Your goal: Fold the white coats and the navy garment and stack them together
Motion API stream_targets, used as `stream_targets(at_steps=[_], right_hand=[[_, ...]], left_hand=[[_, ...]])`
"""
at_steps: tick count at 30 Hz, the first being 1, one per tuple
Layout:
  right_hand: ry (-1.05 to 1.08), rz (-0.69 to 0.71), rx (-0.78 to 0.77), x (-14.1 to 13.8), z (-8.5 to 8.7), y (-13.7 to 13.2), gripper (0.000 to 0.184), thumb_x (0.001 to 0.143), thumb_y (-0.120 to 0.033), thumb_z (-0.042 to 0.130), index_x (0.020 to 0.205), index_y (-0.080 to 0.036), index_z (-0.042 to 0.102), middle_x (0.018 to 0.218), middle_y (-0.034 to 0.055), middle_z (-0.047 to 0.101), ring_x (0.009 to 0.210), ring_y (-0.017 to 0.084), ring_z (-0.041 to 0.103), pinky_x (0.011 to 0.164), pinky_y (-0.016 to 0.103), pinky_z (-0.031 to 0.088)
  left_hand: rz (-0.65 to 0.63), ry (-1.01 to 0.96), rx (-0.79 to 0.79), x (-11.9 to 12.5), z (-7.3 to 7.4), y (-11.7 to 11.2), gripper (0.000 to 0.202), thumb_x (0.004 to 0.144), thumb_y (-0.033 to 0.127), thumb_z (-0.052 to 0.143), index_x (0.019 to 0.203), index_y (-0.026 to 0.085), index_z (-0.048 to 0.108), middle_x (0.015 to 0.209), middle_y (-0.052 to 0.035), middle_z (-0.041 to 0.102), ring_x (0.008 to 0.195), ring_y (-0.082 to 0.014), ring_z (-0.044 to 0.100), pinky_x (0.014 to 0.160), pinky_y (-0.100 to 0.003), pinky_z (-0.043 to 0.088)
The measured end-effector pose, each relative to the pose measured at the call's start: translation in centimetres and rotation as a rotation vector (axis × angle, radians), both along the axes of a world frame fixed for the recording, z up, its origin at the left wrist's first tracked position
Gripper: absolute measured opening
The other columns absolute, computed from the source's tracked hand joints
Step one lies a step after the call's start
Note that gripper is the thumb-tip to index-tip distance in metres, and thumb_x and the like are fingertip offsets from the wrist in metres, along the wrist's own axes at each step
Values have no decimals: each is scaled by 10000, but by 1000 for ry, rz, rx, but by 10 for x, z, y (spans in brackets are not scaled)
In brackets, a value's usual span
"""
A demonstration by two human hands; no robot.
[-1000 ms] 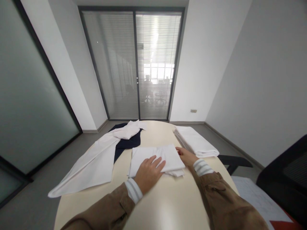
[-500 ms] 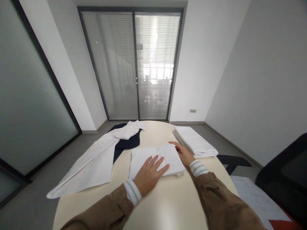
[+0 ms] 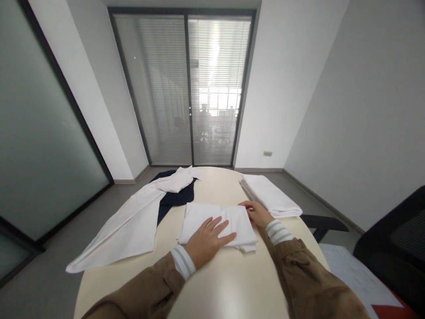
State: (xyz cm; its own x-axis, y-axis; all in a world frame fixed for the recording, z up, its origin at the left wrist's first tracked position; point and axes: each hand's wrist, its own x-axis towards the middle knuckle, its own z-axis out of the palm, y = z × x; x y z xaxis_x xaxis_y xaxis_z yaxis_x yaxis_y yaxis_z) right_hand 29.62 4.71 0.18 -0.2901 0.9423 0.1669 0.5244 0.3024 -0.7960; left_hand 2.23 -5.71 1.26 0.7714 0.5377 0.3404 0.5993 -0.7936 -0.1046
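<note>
Folded white cloth point(image 3: 234, 216) lay centrally on the table point(image 3: 226, 283). Left hand point(image 3: 205, 243) rested on it, fingers spread, gripping nothing. Right hand point(image 3: 258, 215) curled at its far right corner; pinch could not be told. Step judged: squaring the fold; next called for evening the near right edge.

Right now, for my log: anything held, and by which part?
Perhaps the middle cloth, at its far-right corner, by the right hand; left hand rests atop.
</note>
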Motion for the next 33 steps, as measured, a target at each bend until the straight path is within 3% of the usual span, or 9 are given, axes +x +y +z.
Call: stream_targets(at_steps=[3, 7, 11, 14, 18, 21, 27, 30, 33], right_hand=[[-61, -15, 43, -3, 10, -4, 345, 847, -283, 549, 1108, -166, 743, 1091, 123, 745, 1024, 273, 688, 962, 453, 526], [-241, -125, 347, -26, 35, -22, 399, 871, -167, 443, 1151, -158, 728, 1198, 126, 705, 1216, 269, 594, 1120, 466, 404], [-333, -24, 421, -64, 47, -50, 483, 999, -285, 348, 1438, -179, 520, 1438, 106, 565, 1408, 238, 424, 1185, 450, 316], [-491, 31, 329, -84, 35, -63, 518, 1032, -403, 317, 1499, -219, 445, 1545, 84, 450, 1479, 287, 304, 1208, 533, 222], [-603, -4, 277, -91, 20, -69, 527, 1029, -455, 305, 1499, -264, 450, 1583, 70, 392, 1502, 332, 229, 1210, 594, 116], [-618, 9, 294, -92, 20, -72, 566, 998, -517, 365, 1509, -284, 433, 1583, 75, 391, 1500, 376, 206, 1193, 634, 82], [-618, 8, 302, -94, 26, -72, 544, 978, -521, 410, 1475, -310, 478, 1540, 71, 459, 1446, 359, 327, 1186, 592, 138], [-611, -170, 277, -89, 22, -65, 496, 993, -435, 380, 1422, -245, 539, 1534, 108, 458, 1422, 315, 377, 1172, 525, 222], [-592, -380, 193, -80, 15, -56, 538, 973, -454, 410, 1419, -180, 528, 1554, 166, 406, 1420, 354, 373, 1144, 549, 269]], left_hand=[[6, -16, -29, 0, 2, -3, 512, 989, 220, 485, 1478, 363, 434, 1554, -84, 420, 1434, -317, 364, 1147, -597, 297], [8, -56, -103, 2, 9, -11, 528, 976, 386, 525, 1489, 323, 420, 1581, -101, 373, 1462, -352, 299, 1155, -645, 245], [35, -121, -180, 6, 16, -13, 466, 1011, 332, 423, 1470, 254, 442, 1532, -103, 449, 1452, -296, 338, 1176, -578, 272], [241, -208, -196, 5, 13, -7, 437, 1019, 283, 367, 1424, 168, 484, 1492, -133, 497, 1436, -278, 372, 1182, -554, 278], [557, -255, -155, -10, 2, 12, 518, 997, 418, 413, 1445, 165, 473, 1548, -173, 420, 1462, -393, 294, 1134, -670, 241], [668, -252, -210, -28, -6, 28, 589, 985, 472, 414, 1484, 160, 428, 1590, -192, 337, 1443, -432, 310, 1070, -633, 350], [631, -328, -250, -46, -14, 47, 580, 979, 420, 435, 1460, 95, 443, 1562, -245, 355, 1383, -365, 435, 1084, -517, 388], [651, -512, -286, -49, -15, 52, 610, 924, 414, 553, 1425, 77, 470, 1537, -253, 382, 1414, -360, 402, 1133, -499, 356], [652, -751, -397, -55, -17, 58, 689, 852, 357, 676, 1428, 62, 440, 1452, -268, 482, 1383, -349, 454, 1136, -493, 367]])
